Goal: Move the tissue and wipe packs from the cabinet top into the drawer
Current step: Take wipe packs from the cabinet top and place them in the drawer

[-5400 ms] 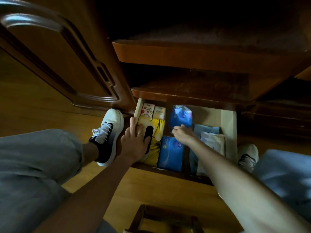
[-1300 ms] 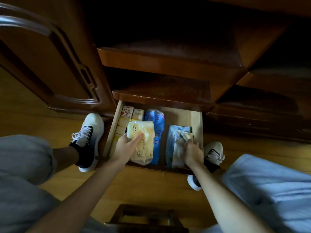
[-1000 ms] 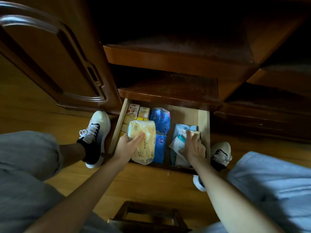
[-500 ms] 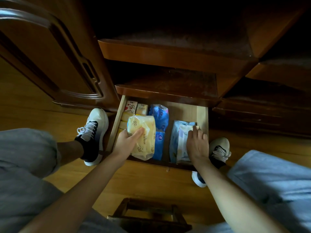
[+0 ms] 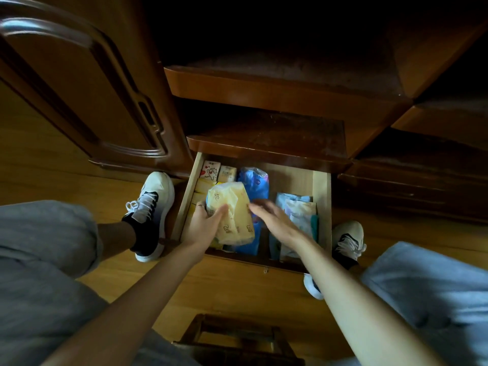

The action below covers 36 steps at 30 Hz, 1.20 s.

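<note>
The low wooden drawer stands pulled out at floor level. My left hand grips a pale yellow tissue pack above the drawer's left half. My right hand is open with fingers spread, its fingertips at the yellow pack's right edge. Beneath lie blue wipe packs, small tissue packs at the back left, and pale wipe packs on the right side.
An open cabinet door stands at the left. Dark shelves overhang the drawer. My white shoes flank the drawer on the wooden floor. A small wooden stool sits under me.
My right hand has lifted off the pale wipe packs on the right and swung left to the yellow pack. My left hand keeps its hold on that pack.
</note>
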Available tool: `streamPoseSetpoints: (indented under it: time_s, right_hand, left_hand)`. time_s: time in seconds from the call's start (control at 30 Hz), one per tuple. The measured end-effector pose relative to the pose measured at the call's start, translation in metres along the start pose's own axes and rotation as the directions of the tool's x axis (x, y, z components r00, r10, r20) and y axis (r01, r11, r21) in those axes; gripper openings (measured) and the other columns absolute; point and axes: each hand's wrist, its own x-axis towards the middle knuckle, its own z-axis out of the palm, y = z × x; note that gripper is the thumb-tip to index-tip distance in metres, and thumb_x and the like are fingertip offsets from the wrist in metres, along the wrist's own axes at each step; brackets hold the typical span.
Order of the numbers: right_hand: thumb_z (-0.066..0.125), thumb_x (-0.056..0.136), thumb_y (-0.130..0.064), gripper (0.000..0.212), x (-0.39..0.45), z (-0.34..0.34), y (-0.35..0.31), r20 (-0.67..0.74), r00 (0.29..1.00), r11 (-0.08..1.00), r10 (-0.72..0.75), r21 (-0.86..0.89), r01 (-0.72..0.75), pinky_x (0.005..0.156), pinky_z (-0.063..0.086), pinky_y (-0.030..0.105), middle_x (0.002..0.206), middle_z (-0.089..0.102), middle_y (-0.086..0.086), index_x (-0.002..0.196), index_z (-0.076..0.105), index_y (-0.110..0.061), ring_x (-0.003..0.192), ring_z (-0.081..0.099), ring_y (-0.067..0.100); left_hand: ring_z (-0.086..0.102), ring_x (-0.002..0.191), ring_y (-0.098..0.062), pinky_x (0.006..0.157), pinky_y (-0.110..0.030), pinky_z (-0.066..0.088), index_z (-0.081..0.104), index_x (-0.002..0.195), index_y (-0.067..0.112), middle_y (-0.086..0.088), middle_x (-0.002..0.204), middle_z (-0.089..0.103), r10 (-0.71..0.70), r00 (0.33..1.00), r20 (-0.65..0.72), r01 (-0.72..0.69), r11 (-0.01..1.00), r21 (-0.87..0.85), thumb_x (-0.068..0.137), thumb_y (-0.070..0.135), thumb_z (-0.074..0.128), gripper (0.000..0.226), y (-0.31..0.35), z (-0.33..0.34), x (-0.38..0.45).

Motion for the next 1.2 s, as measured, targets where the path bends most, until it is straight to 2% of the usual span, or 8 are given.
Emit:
streamPoseSetpoints:
  time_s: [0.1,0.2,0.27,0.47,0.67,0.83,1.03,1.2]
  right_hand:
    - [0.069,0.074,-0.077,0.078,-0.002,0.021,-0.025,0.150,0.988,0.993,0.043,0.103,-0.058,0.103,0.052,0.039,0.130,0.065,-0.013,0.136,0.057,-0.032,0.116,0.062,0.004]
    - [0.079,0.082,-0.045,0.047,0.012,0.023,-0.014,0.038,0.998,0.985,0.052,0.162,-0.058,0.079,0.060,0.024,0.113,0.074,-0.007,0.122,0.063,-0.027,0.096,0.071,0.004]
    - [0.076,0.089,-0.035,0.044,0.026,0.015,-0.004,-0.109,0.983,0.957,0.145,0.270,-0.111,0.080,0.057,0.026,0.121,0.071,0.000,0.127,0.061,-0.019,0.102,0.069,0.012]
    - [0.063,0.097,-0.029,0.042,0.083,-0.014,0.013,-0.383,0.876,0.949,0.293,0.228,-0.218,0.087,0.048,0.035,0.130,0.062,0.014,0.131,0.049,-0.007,0.110,0.060,0.028]
    - [0.060,0.095,-0.025,0.049,0.126,-0.005,0.017,-0.287,0.903,0.945,0.320,0.026,-0.327,0.078,0.044,0.033,0.137,0.055,0.013,0.138,0.038,-0.014,0.104,0.054,0.027]
    - [0.067,0.093,-0.016,0.080,0.142,0.004,0.015,-0.335,0.851,0.915,0.404,0.135,-0.381,0.067,0.047,0.031,0.146,0.050,0.016,0.157,0.018,-0.015,0.116,0.060,0.032]
    - [0.072,0.089,-0.002,0.040,0.144,-0.014,0.020,-0.266,0.835,0.830,0.482,0.445,-0.337,0.081,0.057,0.036,0.126,0.065,0.019,0.125,0.056,-0.002,0.104,0.064,0.026]
    - [0.065,0.092,0.004,0.041,0.135,-0.041,0.019,-0.206,0.759,0.541,0.617,0.812,-0.219,0.077,0.057,0.046,0.126,0.066,0.019,0.131,0.059,-0.006,0.112,0.066,0.035]
  left_hand:
    - [0.067,0.108,-0.023,0.090,-0.044,0.058,0.036,0.148,0.011,-0.004,0.124,0.064,0.157,0.986,-0.060,-0.150,0.984,0.100,0.098,0.030,0.064,0.060,0.002,0.004,0.003]
    - [0.064,0.097,-0.010,0.074,-0.017,0.054,0.027,0.153,0.010,0.003,0.118,0.059,0.195,0.980,-0.041,-0.187,0.972,0.144,0.099,0.031,0.062,0.068,-0.003,0.005,0.004]
    - [0.062,0.090,-0.004,0.066,-0.011,0.050,0.028,0.153,0.009,0.005,0.123,0.058,0.206,0.978,-0.029,-0.198,0.965,0.173,0.101,0.030,0.060,0.065,-0.008,0.001,0.008]
    - [0.061,0.114,-0.018,0.089,-0.041,0.058,0.054,0.138,0.018,0.000,0.130,0.060,0.330,0.944,-0.023,-0.288,0.855,0.431,0.099,0.027,0.060,0.040,-0.020,-0.018,0.021]
    - [0.038,0.143,-0.023,0.118,-0.047,0.030,0.065,0.130,0.019,0.001,0.145,0.053,0.490,0.858,0.152,-0.359,0.363,0.860,0.090,0.032,0.063,0.042,-0.039,-0.034,0.037]
    - [0.024,0.151,-0.028,0.120,-0.048,0.023,0.062,0.133,0.016,-0.004,0.149,0.049,0.412,0.895,0.172,-0.330,0.351,0.877,0.090,0.032,0.065,0.046,-0.055,-0.032,0.042]
    - [0.026,0.150,-0.034,0.119,-0.055,0.025,0.065,0.130,0.016,-0.009,0.148,0.052,0.417,0.895,0.155,-0.315,0.349,0.883,0.088,0.030,0.069,0.045,-0.056,-0.028,0.043]
    - [0.028,0.148,-0.038,0.117,-0.058,0.028,0.067,0.128,0.015,-0.012,0.145,0.055,0.421,0.895,0.150,-0.308,0.338,0.889,0.087,0.029,0.072,0.044,-0.055,-0.027,0.042]
